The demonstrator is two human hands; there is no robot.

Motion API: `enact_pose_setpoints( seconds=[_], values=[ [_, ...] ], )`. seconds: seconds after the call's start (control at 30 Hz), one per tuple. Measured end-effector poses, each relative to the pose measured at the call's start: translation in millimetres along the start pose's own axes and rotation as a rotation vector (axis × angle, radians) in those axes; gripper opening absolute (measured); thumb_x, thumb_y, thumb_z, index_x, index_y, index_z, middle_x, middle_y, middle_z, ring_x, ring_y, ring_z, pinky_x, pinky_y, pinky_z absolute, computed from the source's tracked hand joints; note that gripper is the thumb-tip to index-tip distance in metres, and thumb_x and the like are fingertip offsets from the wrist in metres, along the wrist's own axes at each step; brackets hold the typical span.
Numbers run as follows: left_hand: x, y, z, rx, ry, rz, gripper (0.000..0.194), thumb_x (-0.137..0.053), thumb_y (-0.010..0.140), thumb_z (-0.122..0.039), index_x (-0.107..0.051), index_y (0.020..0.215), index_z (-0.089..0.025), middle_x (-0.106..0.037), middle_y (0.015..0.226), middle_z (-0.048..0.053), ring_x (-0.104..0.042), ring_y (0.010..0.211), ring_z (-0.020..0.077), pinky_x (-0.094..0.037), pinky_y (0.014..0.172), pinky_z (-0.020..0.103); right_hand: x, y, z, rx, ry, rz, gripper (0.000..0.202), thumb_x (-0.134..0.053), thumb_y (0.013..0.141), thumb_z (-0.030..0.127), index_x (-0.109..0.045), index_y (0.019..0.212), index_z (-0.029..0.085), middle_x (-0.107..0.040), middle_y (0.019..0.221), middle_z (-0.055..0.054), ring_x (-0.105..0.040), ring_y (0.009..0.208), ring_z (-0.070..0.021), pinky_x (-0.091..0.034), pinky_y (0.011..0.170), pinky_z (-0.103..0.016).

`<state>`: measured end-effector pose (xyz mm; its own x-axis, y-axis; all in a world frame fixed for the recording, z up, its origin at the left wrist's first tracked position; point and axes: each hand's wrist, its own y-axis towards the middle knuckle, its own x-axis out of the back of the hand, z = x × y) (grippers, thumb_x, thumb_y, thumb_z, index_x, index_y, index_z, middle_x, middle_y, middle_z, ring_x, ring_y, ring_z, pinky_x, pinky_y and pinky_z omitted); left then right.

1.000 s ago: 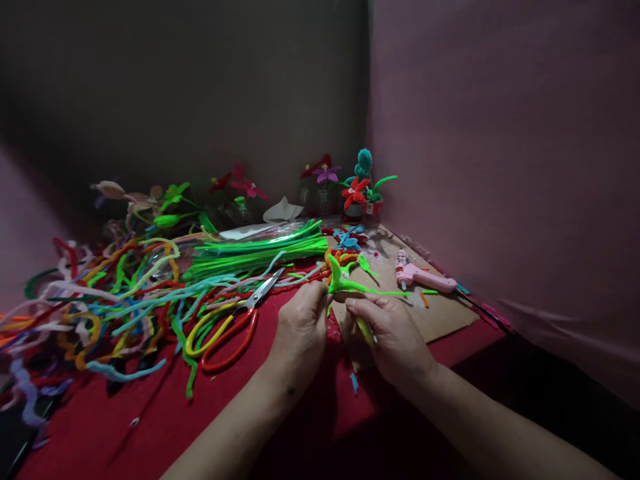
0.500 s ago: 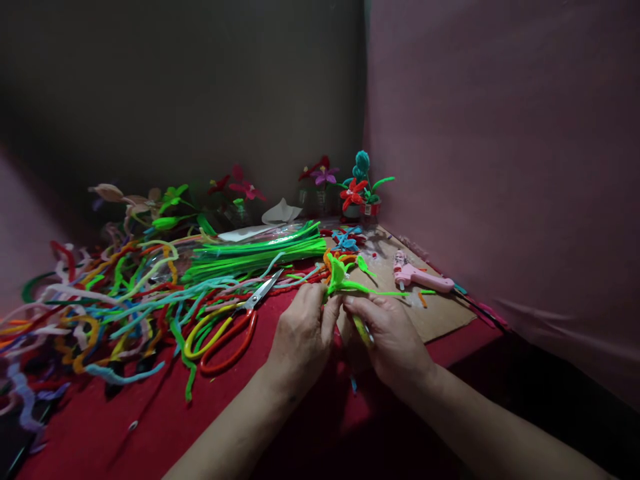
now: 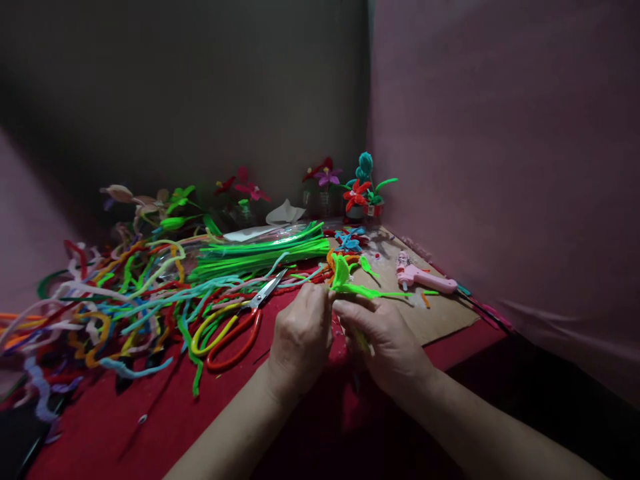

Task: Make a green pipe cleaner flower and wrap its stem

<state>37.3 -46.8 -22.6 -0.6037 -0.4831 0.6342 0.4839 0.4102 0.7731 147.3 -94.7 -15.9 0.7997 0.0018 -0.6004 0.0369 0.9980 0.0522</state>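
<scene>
My left hand (image 3: 303,331) is closed, its fingertips turned inward beside my right hand. My right hand (image 3: 387,331) is closed too, with a yellow-green piece (image 3: 367,345) partly showing under its fingers; its kind is unclear. Whatever is pinched between the two hands is hidden by the fingers. Just beyond the fingertips is a bright green pipe-cleaner flower (image 3: 342,272), its thin stem stretching right over the cardboard (image 3: 447,319). Whether a finger touches it I cannot tell. Scissors (image 3: 249,325) with red and yellow handles lie spread, left of my left hand.
Loose coloured pipe cleaners (image 3: 150,303) cover the left side. Behind them lies a bundle of green pipe cleaners (image 3: 260,257) in clear plastic. A pink glue gun (image 3: 425,278) rests on the cardboard. Pipe-cleaner flowers (image 3: 357,194) in small pots and jars stand along the back.
The whole view has shifted slightly, so things appear a little further right. My right hand has turned a little, and less of the yellow-green piece shows. Both hands stay close together.
</scene>
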Motion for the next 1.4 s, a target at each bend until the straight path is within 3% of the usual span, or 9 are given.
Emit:
enact_pose_setpoints(
  seconds=[0.2,0.4,0.63,0.73,0.87,0.97,1.1,1.23,1.4],
  values=[
    [3.4,3,-3,0.213,-0.231,-0.034,0.018,-0.042,0.085,-0.014,-0.047,0.068,-0.018,-0.048,0.059,-0.002,-0.045,0.053,0.0103,-0.034,0.053,0.022,4,3,-1,0.008,-0.148,0.015,0.017,-0.065,0.071,0.027,-0.067,0.086,0.019,-0.057,0.07,0.002,-0.037,0.05,-0.0063,-0.027,0.046,-0.021],
    [9.5,10,-5,0.638,-0.668,0.145,0.025,-0.044,0.085,-0.026,-0.046,0.062,-0.017,-0.041,0.053,-0.004,-0.036,0.048,0.008,-0.03,0.047,0.021,6,10,-5,0.133,-0.056,0.01,0.014,-0.069,0.068,0.026,-0.071,0.082,0.021,-0.064,0.077,0.0,-0.053,0.068,-0.013,-0.041,0.067,-0.026],
    [12.8,16,-6,0.954,-1.248,0.249,0.033,-0.053,0.079,-0.038,-0.042,0.058,-0.016,-0.033,0.043,-0.008,-0.025,0.037,0.0035,-0.02,0.038,0.018,4,12,-4,0.11,-0.064,-0.099,0.015,-0.074,0.062,0.031,-0.072,0.072,0.02,-0.056,0.053,0.001,-0.05,0.057,-0.0137,-0.04,0.054,-0.026],
    [11.9,15,-5,0.996,-1.361,0.281,0.033,-0.055,0.078,-0.039,-0.044,0.058,-0.015,-0.033,0.043,-0.008,-0.022,0.036,0.0022,-0.018,0.038,0.017,3,13,-3,0.115,-0.047,-0.091,0.018,-0.075,0.059,0.033,-0.071,0.07,0.02,-0.054,0.049,0.001,-0.049,0.053,-0.0141,-0.04,0.051,-0.027],
    [10.5,14,0,1.004,-1.476,0.343,0.033,-0.057,0.077,-0.039,-0.045,0.058,-0.015,-0.036,0.045,-0.008,-0.021,0.036,0.0014,-0.015,0.037,0.016,7,16,-6,0.138,-0.01,-0.025,0.013,-0.074,0.062,0.029,-0.069,0.07,0.02,-0.059,0.059,0.001,-0.05,0.058,-0.0133,-0.041,0.058,-0.027],
    [9.7,13,6,1.008,-1.516,0.451,0.033,-0.058,0.076,-0.038,-0.045,0.057,-0.014,-0.042,0.045,-0.006,-0.021,0.035,0.0011,-0.016,0.036,0.016,12,16,-7,0.174,0.006,0.058,0.014,-0.073,0.063,0.028,-0.068,0.073,0.019,-0.062,0.069,0.001,-0.052,0.066,-0.0132,-0.041,0.063,-0.026],
    [9.1,12,11,0.995,-1.555,0.599,0.032,-0.06,0.074,-0.038,-0.05,0.056,-0.013,-0.042,0.042,-0.005,-0.02,0.033,0.001,-0.018,0.033,0.016,19,13,-8,0.127,-0.066,0.093,0.018,-0.072,0.064,0.033,-0.065,0.064,0.016,-0.057,0.062,0.0,-0.046,0.057,-0.0112,-0.036,0.054,-0.024],
    [10.9,12,9,0.947,-1.532,0.571,0.03,-0.061,0.074,-0.036,-0.054,0.057,-0.012,-0.041,0.041,-0.005,-0.025,0.034,0.0023,-0.022,0.035,0.017,23,9,-9,0.149,-0.068,-0.014,0.024,-0.072,0.062,0.038,-0.063,0.058,0.016,-0.054,0.059,0.0,-0.04,0.052,-0.0097,-0.031,0.049,-0.023],
    [16.8,12,3,0.892,-1.384,0.558,0.031,-0.053,0.08,-0.037,-0.054,0.06,-0.013,-0.036,0.044,-0.005,-0.027,0.039,0.0039,-0.021,0.039,0.018,18,8,-7,0.168,-0.003,0.021,0.018,-0.07,0.066,0.035,-0.064,0.065,0.018,-0.054,0.061,0.0,-0.041,0.054,-0.0109,-0.031,0.05,-0.024]
  ],
)
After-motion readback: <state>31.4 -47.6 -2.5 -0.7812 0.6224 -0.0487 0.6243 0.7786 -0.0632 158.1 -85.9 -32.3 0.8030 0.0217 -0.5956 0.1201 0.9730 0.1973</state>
